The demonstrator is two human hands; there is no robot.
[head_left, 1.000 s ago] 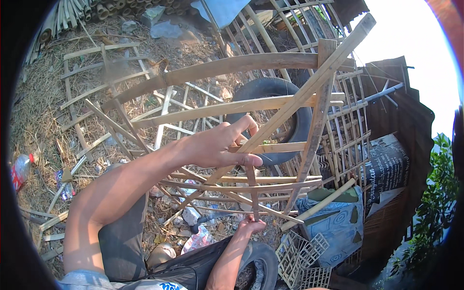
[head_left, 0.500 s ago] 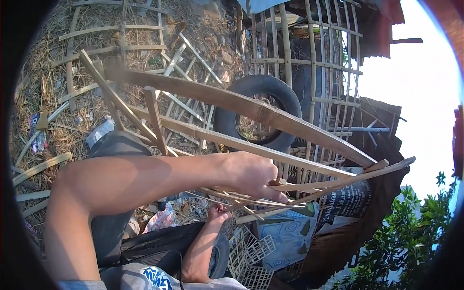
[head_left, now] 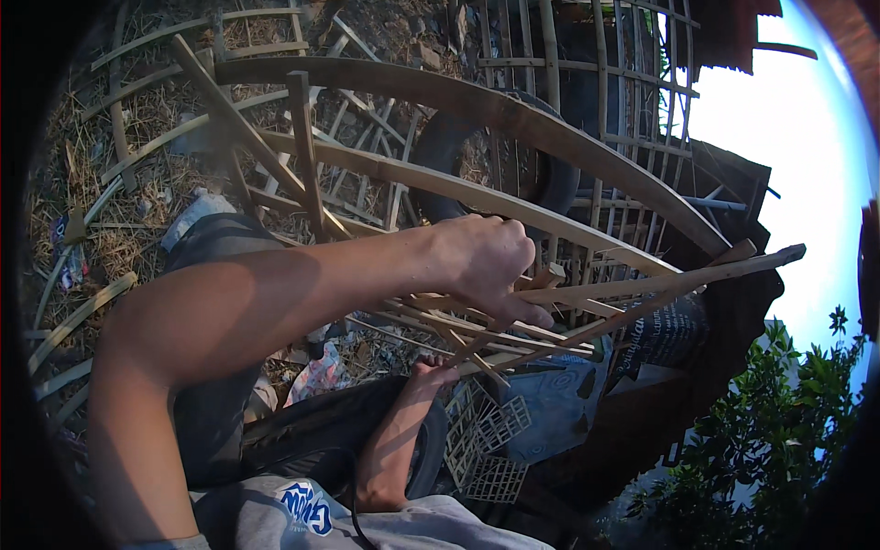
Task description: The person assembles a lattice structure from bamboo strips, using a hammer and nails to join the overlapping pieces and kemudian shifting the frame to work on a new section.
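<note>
Long split-bamboo strips form an openwork frame (head_left: 477,192) across the middle of the view. My left hand (head_left: 481,266) reaches in from the left, fingers curled over the crossing strips and thumb stretched along them. Lower down, my right hand (head_left: 431,371) is closed round the end of a bamboo strip (head_left: 472,346) that runs up toward the left hand. Several thinner strips (head_left: 541,346) fan out between and beyond the hands. At the right, the strips converge near a pointed end (head_left: 790,254). My left fingertips are partly hidden behind the strips.
A black tyre (head_left: 559,179) lies behind the frame, beside a bamboo lattice (head_left: 600,110). Another tyre (head_left: 431,449) sits near my right forearm, with a pale plastic grid crate (head_left: 495,477) alongside. Loose bamboo strips (head_left: 69,321) and litter lie on straw-covered ground. Leafy branches (head_left: 779,431) stand lower right.
The whole view has shifted, so frame, hands and background sit higher in the picture. Both hands keep their hold on the bamboo.
</note>
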